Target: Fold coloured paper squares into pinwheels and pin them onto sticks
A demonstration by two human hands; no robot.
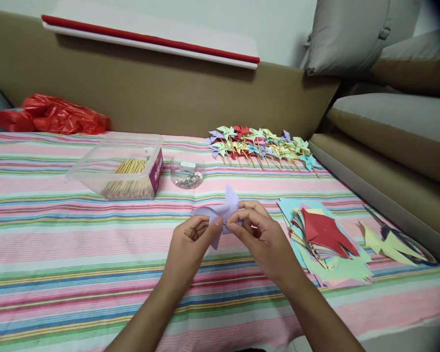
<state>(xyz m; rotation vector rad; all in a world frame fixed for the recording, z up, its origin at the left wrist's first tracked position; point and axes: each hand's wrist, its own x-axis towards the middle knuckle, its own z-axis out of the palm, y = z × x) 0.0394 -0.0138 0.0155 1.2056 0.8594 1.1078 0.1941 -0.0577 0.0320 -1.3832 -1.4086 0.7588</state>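
Note:
A lilac paper pinwheel (pixel 224 210) is held over the striped cloth (pixel 77 254) between both my hands. My left hand (pixel 188 244) pinches its folded centre from the left, fingers closed. From the right, my right hand (pixel 262 237) meets it with thumb and forefinger pinched at the same centre; a thin pin seems to show between the fingertips. To the right lies a stack of cut coloured paper squares (pixel 324 239) with a red one on top.
A clear plastic box of wooden sticks (pixel 126 168) and a small clear dish of pins (pixel 187 173) stand behind my hands. Finished pinwheels (pixel 260 146) lie in a row at the back. Yellow paper and scissors (pixel 392 242) lie far right, a red plastic bag (pixel 55 115) back left.

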